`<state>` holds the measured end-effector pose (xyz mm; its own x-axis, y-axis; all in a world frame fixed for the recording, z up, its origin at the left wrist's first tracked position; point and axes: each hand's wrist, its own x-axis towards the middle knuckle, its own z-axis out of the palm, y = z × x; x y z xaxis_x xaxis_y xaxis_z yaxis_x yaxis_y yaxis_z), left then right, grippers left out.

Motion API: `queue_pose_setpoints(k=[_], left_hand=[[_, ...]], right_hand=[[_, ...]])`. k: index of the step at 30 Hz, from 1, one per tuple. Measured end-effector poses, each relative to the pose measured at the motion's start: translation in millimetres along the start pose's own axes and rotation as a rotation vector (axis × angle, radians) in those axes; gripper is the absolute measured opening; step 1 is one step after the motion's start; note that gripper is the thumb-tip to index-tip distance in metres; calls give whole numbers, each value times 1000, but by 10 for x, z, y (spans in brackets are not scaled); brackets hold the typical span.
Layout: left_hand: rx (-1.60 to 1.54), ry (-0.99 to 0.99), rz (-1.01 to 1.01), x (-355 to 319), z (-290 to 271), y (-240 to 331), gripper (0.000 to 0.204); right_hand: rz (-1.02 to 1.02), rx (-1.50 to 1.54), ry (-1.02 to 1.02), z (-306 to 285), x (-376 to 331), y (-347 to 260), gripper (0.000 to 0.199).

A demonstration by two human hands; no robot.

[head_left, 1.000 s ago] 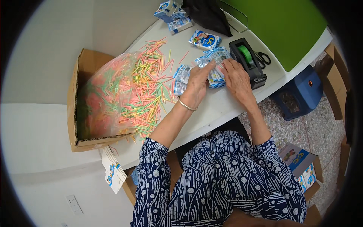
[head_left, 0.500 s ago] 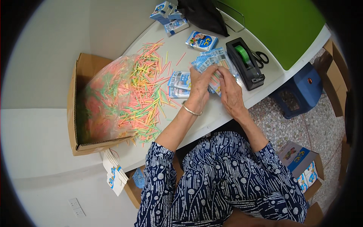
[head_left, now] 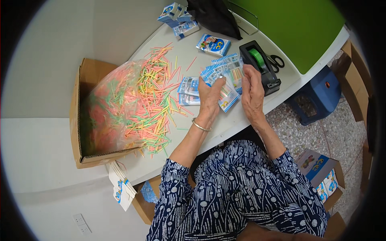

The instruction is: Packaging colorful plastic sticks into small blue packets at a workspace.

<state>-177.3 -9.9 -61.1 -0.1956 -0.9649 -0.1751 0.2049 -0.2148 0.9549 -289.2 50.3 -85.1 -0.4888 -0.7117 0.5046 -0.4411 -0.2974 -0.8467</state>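
My left hand (head_left: 210,98), with a bangle at its wrist, grips a fanned bunch of small clear packets (head_left: 228,95), its thumb on top. They have blue striped ends, and pale coloured sticks show inside. My right hand (head_left: 253,94) stands upright at the bunch's right edge, fingers stretched and close together; whether it touches the packets is hard to tell. Left of my left hand, two similar flat packets (head_left: 189,91) lie on the white table (head_left: 183,134). Beyond the bunch sits a thicker blue-and-white pack (head_left: 213,44).
Loose pink, yellow and green sticks (head_left: 155,108) spill from a clear bag (head_left: 114,100) in a cardboard box (head_left: 75,120) at left. A black tape dispenser (head_left: 272,85) and scissors (head_left: 276,61) sit at right. A black bag (head_left: 217,22) and small boxes (head_left: 169,14) stand behind.
My right hand has moved off the packets to the right and opened out. The bunch is now spread wider in my left hand.
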Motion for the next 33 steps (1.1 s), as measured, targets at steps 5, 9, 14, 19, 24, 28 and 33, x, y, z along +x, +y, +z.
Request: queue_pose_setpoints(k=[5, 9, 14, 19, 24, 28, 33], left_hand=[[-40, 34, 41, -215, -147, 74, 41], [58, 21, 101, -447, -348, 184, 44], [25, 36, 171, -686, -516, 217, 46], [-49, 88, 158, -850, -695, 201, 45], [-188, 152, 80, -994, -808, 162, 43], [-175, 113, 45, -1107, -813, 133, 43], [-201, 92, 62, -1097, -828, 69, 42]], right_hand=[[-62, -93, 31, 37, -10, 30, 39], [141, -14, -159, -35, 68, -9, 57], [350, 180, -408, -13, 76, -54, 69], [251, 1, -252, -49, 61, 119, 60], [-106, -643, -259, -26, -162, 54, 49], [-81, -768, -333, -8, -118, -44, 45], [40, -501, -321, -50, 5, 15, 43]])
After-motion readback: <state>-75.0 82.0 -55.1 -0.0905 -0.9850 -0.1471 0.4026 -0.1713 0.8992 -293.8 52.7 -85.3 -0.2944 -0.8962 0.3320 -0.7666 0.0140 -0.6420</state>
